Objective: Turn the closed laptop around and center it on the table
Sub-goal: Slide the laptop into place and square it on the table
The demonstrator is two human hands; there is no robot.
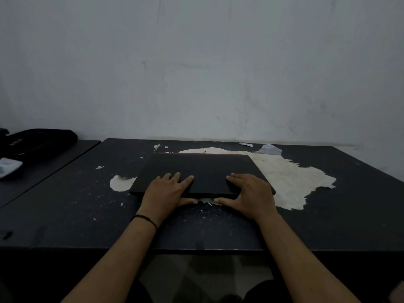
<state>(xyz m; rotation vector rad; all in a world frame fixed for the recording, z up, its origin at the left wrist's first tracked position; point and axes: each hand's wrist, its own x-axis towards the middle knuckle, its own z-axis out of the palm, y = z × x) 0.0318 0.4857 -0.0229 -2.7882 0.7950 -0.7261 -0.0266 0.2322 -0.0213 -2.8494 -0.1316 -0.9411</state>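
Observation:
A closed black laptop [203, 169] lies flat near the middle of the dark table [65, 204], over a patch of peeled, pale surface. My left hand [166, 191] grips its near edge, fingers spread on the lid and thumb under the front edge. My right hand [251, 193] holds the same near edge further right, fingers on the lid and thumb along the front. The laptop's far edge shows a thin reddish line.
A white wall [207, 73] rises directly behind the table. A second dark table [43, 169] adjoins on the left, carrying a black bag [39, 143] and a small pale object [8, 167]. Torn paper scraps [271, 149] lie near the back edge.

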